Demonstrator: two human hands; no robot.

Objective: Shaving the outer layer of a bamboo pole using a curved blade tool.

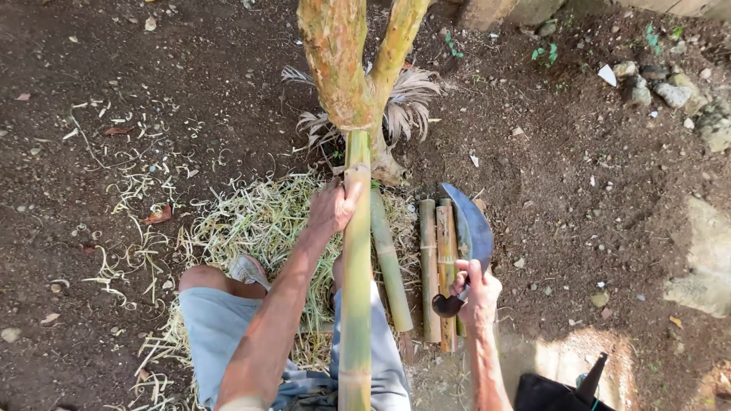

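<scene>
My left hand [333, 207] gripped the long bamboo pole [355, 289], which leaned against the tree fork [358, 91]. My right hand [478, 297] was closed on the curved knife [470, 228]. Cut bamboo pieces [438, 266] and shavings [251, 221] lay finished on the soil [114, 76]; the pole remained largely green, unshaved

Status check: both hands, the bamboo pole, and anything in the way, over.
Left hand grips bamboo pole, propped in tree fork. Right hand holds curved knife, blade up, clear of pole. Cut bamboo pieces lie between.

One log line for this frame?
left hand: grips long green bamboo pole | right hand: holds curved dark-bladed knife | cut bamboo pieces: on ground
</scene>
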